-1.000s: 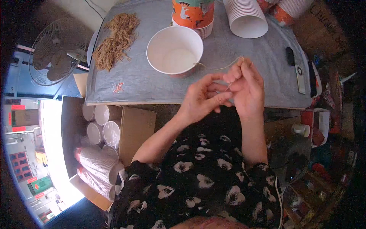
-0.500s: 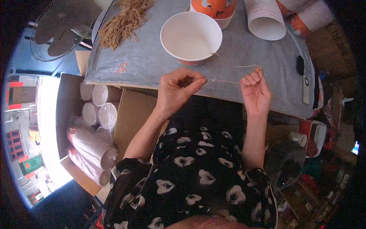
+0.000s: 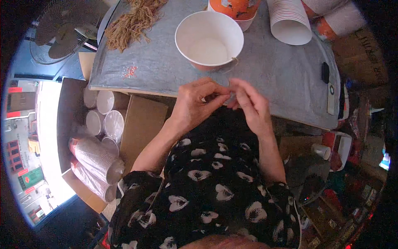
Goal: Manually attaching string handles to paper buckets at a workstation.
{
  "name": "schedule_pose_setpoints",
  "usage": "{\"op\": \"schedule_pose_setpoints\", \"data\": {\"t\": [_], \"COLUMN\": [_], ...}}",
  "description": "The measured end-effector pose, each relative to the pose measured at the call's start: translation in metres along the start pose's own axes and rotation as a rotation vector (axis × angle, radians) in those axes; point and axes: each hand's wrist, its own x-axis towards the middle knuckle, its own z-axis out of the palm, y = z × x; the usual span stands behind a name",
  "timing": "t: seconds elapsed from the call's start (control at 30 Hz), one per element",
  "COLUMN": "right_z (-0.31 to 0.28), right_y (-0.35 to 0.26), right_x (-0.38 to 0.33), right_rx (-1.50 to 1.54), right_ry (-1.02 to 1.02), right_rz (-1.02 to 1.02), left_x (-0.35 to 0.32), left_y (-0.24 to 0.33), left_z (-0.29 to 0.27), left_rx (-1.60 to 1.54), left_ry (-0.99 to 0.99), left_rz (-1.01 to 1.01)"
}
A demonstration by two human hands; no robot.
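My left hand (image 3: 195,101) is pinched at the table's front edge, thumb against forefinger. A thin pale string was plain in that pinch a moment ago; now it hardly shows between the fingertips. Close beside it, my right hand (image 3: 255,106) has its fingers up against the left fingertips. Motion smears them, so their grip is unclear. Just beyond both hands stands a large white paper bucket (image 3: 209,52), upright, with its open mouth showing. A short knotted piece of string (image 3: 235,61) hangs at the right side of its rim.
Tan strings (image 3: 134,25) lie bundled at the far left, with small red-and-white bits (image 3: 130,72) nearer. Behind the bucket is an orange tub (image 3: 238,9); stacked paper buckets (image 3: 291,25) lie right of it. A cardboard box (image 3: 143,128) holding cup stacks stands below left.
My right hand has come leftward to meet the left, its fingers extending from a closed grip. The string stretched between the hands is no longer visible. My left hand has shifted slightly right.
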Motion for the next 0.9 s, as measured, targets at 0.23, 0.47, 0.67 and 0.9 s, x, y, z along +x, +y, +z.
{"op": "schedule_pose_setpoints", "data": {"t": [0.23,0.47,0.67,0.9], "right_z": [0.004,0.012,-0.029,-0.045], "right_y": [0.002,0.008,-0.001,-0.1], "right_x": [-0.002,-0.002,0.025,0.088], "right_rx": [0.018,0.21,0.308,0.108], "right_ry": [-0.026,0.062,0.448,0.332], "right_rz": [0.038,0.125,0.081,-0.494], "left_x": [0.002,-0.004,0.017,0.044], "left_y": [-0.004,-0.013,-0.025,-0.025], "left_z": [-0.007,-0.014,-0.062,-0.064], "left_rx": [-0.106,-0.221,0.379,0.727], "left_ry": [-0.036,-0.078,0.038,0.061], "left_rz": [-0.084,-0.249,0.201,0.214]}}
